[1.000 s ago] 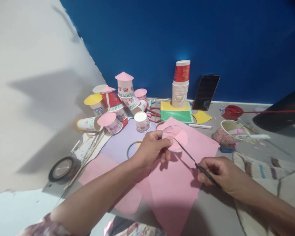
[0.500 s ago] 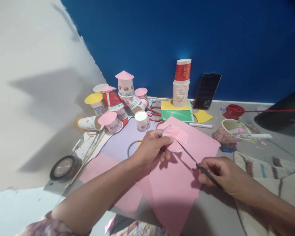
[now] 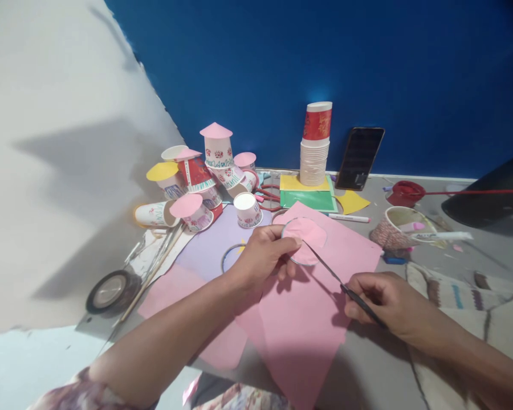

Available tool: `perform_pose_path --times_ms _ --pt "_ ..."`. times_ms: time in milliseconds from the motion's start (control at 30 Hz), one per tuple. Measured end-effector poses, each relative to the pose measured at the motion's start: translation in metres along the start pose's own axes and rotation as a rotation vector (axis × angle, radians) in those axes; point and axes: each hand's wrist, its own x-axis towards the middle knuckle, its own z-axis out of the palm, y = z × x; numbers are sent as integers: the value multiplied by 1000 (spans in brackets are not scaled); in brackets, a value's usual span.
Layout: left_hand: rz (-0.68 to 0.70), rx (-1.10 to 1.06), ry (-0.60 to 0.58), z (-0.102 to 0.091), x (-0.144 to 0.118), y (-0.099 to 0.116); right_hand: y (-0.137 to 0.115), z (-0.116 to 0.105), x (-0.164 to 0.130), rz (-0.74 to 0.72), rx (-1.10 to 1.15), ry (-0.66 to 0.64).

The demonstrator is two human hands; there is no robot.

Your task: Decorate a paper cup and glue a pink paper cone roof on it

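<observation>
My left hand pinches a round pink paper disc and holds it just above a large pink paper sheet. My right hand grips a thin dark stick-like tool, whose tip touches the lower middle of the disc. Both hands hover over the pink sheet near the middle of the grey floor.
A heap of decorated paper cups with pink and yellow paper lids lies at the back left. A stack of cups, a leaning phone, coloured paper, a yarn cup and tape roll surround the sheet.
</observation>
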Motion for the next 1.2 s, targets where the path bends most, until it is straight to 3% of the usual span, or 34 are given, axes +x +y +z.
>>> perform_pose_path --times_ms 633,1033,1200 --pt "32 -10 -36 -1 2 0 -5 -2 -2 -19 -36 2" --pt "-31 -45 -45 -2 2 4 -6 1 1 -86 -233 153" --pt "52 -36 -14 -5 3 2 1 -2 4 -177 -444 246"
